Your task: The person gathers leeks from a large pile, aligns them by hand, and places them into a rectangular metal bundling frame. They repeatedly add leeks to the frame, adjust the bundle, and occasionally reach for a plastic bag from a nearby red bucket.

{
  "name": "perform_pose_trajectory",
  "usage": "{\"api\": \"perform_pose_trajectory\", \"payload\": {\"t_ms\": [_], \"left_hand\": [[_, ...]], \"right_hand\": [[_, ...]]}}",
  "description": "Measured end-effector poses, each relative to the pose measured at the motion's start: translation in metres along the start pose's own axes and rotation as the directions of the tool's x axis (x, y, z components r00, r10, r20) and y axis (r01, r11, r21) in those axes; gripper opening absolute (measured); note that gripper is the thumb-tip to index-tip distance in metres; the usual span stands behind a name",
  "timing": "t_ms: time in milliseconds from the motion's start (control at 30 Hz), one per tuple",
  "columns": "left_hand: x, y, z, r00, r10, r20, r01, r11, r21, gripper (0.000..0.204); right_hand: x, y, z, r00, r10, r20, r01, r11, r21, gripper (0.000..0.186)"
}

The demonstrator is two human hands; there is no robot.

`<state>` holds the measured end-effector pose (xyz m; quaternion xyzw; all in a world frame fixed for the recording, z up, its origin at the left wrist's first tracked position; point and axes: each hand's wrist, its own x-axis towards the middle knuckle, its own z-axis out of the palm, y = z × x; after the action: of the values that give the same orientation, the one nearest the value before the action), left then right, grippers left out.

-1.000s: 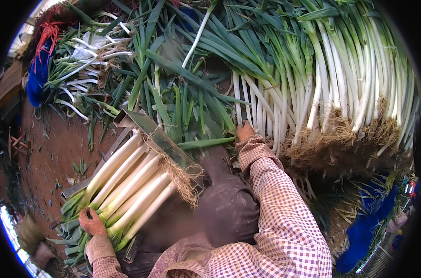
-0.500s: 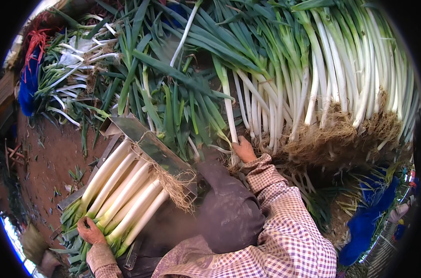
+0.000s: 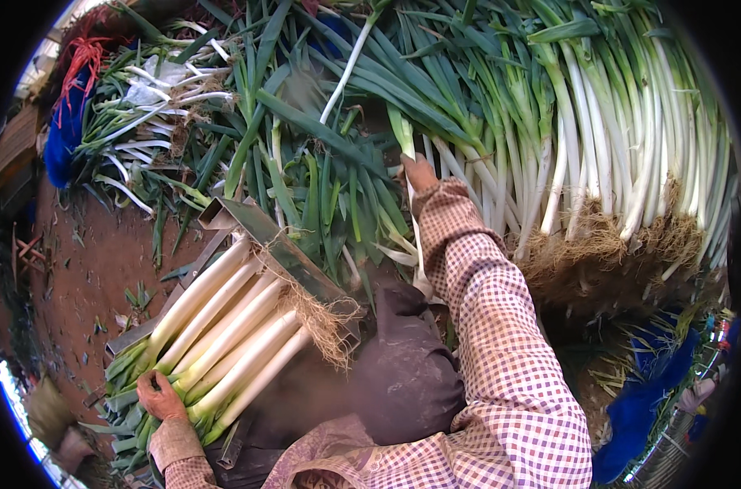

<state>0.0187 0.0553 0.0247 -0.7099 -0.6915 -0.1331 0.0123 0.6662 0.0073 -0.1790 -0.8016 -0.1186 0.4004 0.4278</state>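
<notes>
My left hand [image 3: 160, 395], its fingers curled, grips the lower green part of a row of thick long green onions [image 3: 232, 334]. Their white stalks lie slanted in a metal trough [image 3: 293, 253], with the stringy roots [image 3: 317, 314] hanging over its far plate. Farther up, my right hand [image 3: 420, 173] is closed round a single long green onion [image 3: 402, 133]. That stalk's white lower end runs down beside my sleeve toward my dark-clad knee [image 3: 407, 375]. My right forearm hides part of it.
A big pile of long green onions [image 3: 607, 138] fills the right, roots toward me. Loose green leaves [image 3: 321, 187] lie in the middle. Thin trimmed stalks [image 3: 142, 147], red string [image 3: 83, 57] and blue material [image 3: 65, 138] are at far left. Another blue sheet [image 3: 643, 407] lies at lower right.
My right hand has slid up from the root end of the onion to its upper stalk, the arm reaching farther out. My left hand stays on the row in the trough.
</notes>
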Motion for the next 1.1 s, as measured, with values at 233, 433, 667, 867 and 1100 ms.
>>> {"api": "perform_pose_trajectory", "payload": {"t_ms": [233, 433, 667, 867, 1100], "left_hand": [[-0.004, -0.016, 0.010, 1.000, -0.029, 0.003, 0.028, 0.988, 0.152, 0.017], [0.000, 0.001, 0.005, 0.999, -0.036, 0.027, 0.033, 0.993, 0.118, 0.017], [0.005, 0.005, 0.004, 0.999, -0.026, 0.035, 0.019, 0.982, 0.186, 0.021], [0.009, -0.008, 0.022, 1.000, 0.024, 0.001, -0.024, 0.977, 0.212, 0.021], [0.009, -0.005, 0.032, 0.998, 0.055, -0.009, -0.053, 0.985, 0.162, 0.020]], "right_hand": [[-0.186, 0.018, -0.067, 0.954, 0.196, 0.228, -0.194, 0.981, -0.031, 0.041], [-0.373, -0.038, -0.141, 0.941, 0.177, 0.290, -0.197, 0.979, 0.042, 0.046], [-0.474, -0.070, -0.225, 0.973, -0.204, -0.107, 0.227, 0.927, 0.298, 0.039], [-0.511, -0.008, -0.291, 0.554, -0.278, -0.785, 0.630, 0.756, 0.177, 0.030], [-0.478, 0.236, -0.345, 0.153, 0.228, -0.962, -0.219, 0.957, 0.192, 0.071]]}}
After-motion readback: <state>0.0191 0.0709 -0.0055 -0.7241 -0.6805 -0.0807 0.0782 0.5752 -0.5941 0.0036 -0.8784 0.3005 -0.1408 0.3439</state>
